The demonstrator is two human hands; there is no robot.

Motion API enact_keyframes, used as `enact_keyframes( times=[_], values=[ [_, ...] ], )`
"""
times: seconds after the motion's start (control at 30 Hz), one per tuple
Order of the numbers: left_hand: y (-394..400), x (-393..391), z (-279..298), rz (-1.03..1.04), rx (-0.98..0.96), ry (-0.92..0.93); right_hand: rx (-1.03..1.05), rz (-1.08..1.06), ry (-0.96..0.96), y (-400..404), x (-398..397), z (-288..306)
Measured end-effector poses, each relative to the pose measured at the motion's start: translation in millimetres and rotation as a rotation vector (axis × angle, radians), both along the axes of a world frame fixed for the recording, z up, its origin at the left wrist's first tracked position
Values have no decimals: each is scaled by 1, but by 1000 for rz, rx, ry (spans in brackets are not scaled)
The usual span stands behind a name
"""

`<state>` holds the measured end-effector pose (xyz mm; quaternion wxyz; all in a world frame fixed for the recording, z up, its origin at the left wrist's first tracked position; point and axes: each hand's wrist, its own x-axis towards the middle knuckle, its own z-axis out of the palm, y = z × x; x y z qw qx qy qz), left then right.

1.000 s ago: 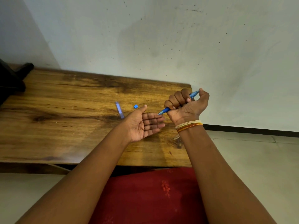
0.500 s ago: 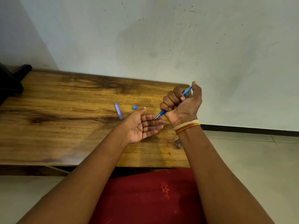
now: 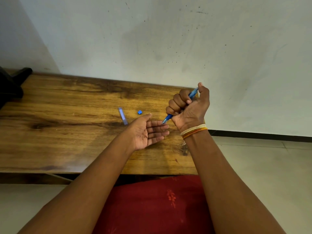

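My right hand (image 3: 189, 108) grips a blue pen (image 3: 168, 118) in its fist, thumb on the pen's upper end, tip pointing down-left. The pen's tip hangs just above the fingertips of my left hand (image 3: 146, 132), which lies palm up with straight fingers over the wooden table (image 3: 59, 132). A thin pale blue clear tube (image 3: 122, 116) lies on the table just beyond my left hand. A tiny blue cap-like piece (image 3: 139, 112) sits to its right. Threads circle my right wrist.
The table stands against a marked white wall (image 3: 168, 39). A black object (image 3: 11, 85) sits at the table's far left end. The table's right edge ends near my right wrist, with tiled floor (image 3: 261, 166) beyond. Red cloth (image 3: 152, 208) covers my lap.
My right hand has shifted left and tilted the pen steeper, bringing its tip closer over my left fingertips. My left hand stays palm up in the same spot.
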<state>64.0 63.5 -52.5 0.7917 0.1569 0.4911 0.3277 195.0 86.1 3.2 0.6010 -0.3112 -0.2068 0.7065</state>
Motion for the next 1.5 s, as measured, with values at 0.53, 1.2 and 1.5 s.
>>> enact_keyframes(
  times=[0.53, 1.2, 1.5],
  values=[
    [-1, 0, 2, 21, -15, 23, -36, -41, 81, 4, 6, -9],
    [-3, -6, 11, 4, -17, 17, -161, -120, 314, 8, 14, -23],
    [2, -33, 15, -1, 142, 581, -437, -191, 108, 19, -4, -28]
  ],
)
